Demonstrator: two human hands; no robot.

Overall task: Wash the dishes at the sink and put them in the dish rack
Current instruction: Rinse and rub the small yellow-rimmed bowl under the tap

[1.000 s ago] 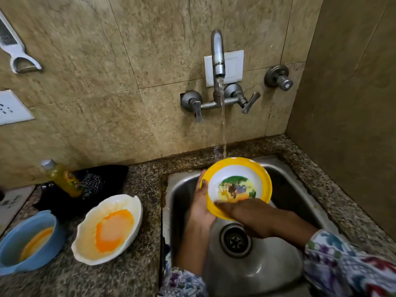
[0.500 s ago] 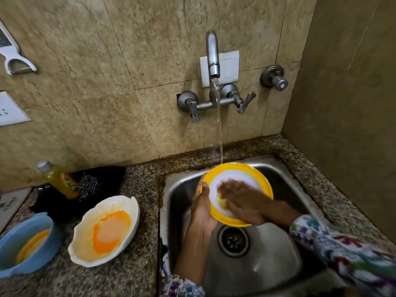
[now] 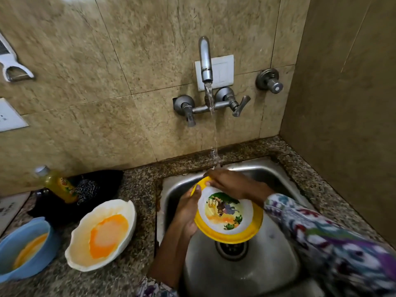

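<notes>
1. a white scalloped bowl [image 3: 100, 234] sits on the granite surface [image 3: 137, 243] just beside the sink's left rim, holding an orange, watery residue.
2. a blue bowl [image 3: 23, 249] stands at the surface's left edge, near the white one, with a smear of the same orange inside.
3. behind them, by the wall, a dark tray [image 3: 102, 179] carries a yellow bottle [image 3: 57, 185] and a steel scrubber [image 3: 85, 189].
4. the yellow-rimmed plate [image 3: 227, 213], its white centre printed with a cartoon picture, is tilted above the steel sink [image 3: 242, 273], over the drain.
5. the left hand [image 3: 188, 209] grips the plate's left edge, thumb over the rim.
6. the right hand [image 3: 229, 183] lies across the plate's far rim with fingers fairly straight, pressing on it.
7. water from the tap [image 3: 205, 61] falls onto the right hand's knuckles.
</notes>
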